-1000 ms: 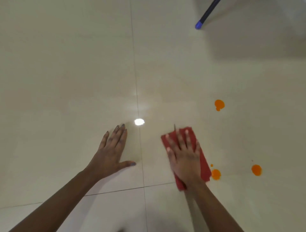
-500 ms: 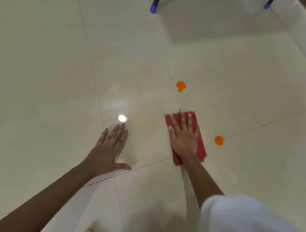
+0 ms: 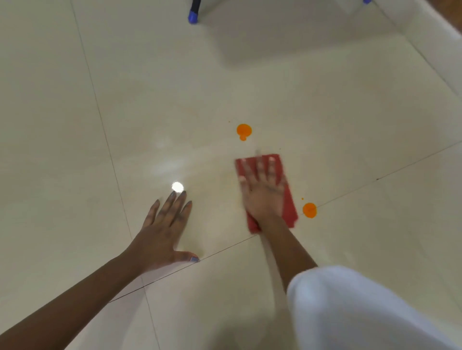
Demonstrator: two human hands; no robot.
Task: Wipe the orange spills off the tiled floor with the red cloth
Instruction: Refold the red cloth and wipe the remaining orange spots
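A folded red cloth (image 3: 288, 199) lies flat on the cream tiled floor (image 3: 325, 112). My right hand (image 3: 262, 192) presses down on it with straight fingers and looks motion-blurred. One orange spill (image 3: 244, 131) sits just beyond the cloth's far edge. A second orange spill (image 3: 309, 210) lies right of the cloth near a grout line, with a tiny orange speck (image 3: 302, 198) beside it. My left hand (image 3: 163, 229) rests flat on the floor to the left, fingers spread.
A blue-tipped furniture leg (image 3: 193, 15) stands at the top, and another blue tip (image 3: 366, 2) shows at the top right. A raised ledge (image 3: 430, 37) runs along the right side. White clothing (image 3: 362, 312) fills the lower right corner.
The view has swung, so the spills sit further left. One orange spot beside the cloth has vanished under the wiping. My right hand keeps sliding the cloth; my left hand stays planted.
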